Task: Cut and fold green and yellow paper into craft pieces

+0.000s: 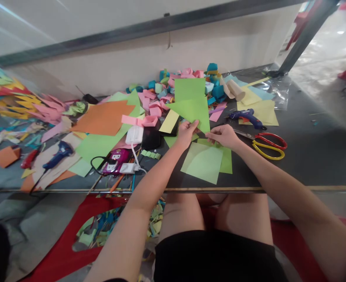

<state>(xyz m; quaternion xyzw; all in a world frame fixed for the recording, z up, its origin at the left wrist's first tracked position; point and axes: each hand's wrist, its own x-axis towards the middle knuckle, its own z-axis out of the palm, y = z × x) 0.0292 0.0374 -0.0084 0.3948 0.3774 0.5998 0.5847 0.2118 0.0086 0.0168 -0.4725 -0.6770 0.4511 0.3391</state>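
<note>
Bright green sheets of paper (195, 111) are raised over the table. My left hand (187, 134) pinches their lower edge between thumb and fingers. My right hand (224, 137) is closed, fingertips together at the lower right corner of the same paper; its exact grip is partly hidden. Below the hands lies a pale green square of paper (202, 162), overlapping a brighter green sheet (227, 160). Scissors with red and yellow handles (268, 147) rest just right of my right hand. A yellow paper strip (169, 121) is beside my left hand.
A blue glue gun (247, 116) lies at the right on yellow paper; another glue gun (60, 154) is at the left. Folded pink and blue paper pieces (158, 100) pile along the wall. Orange paper (104, 117), a white adapter (134, 135) and a purple box with a cable (117, 160) crowd the left.
</note>
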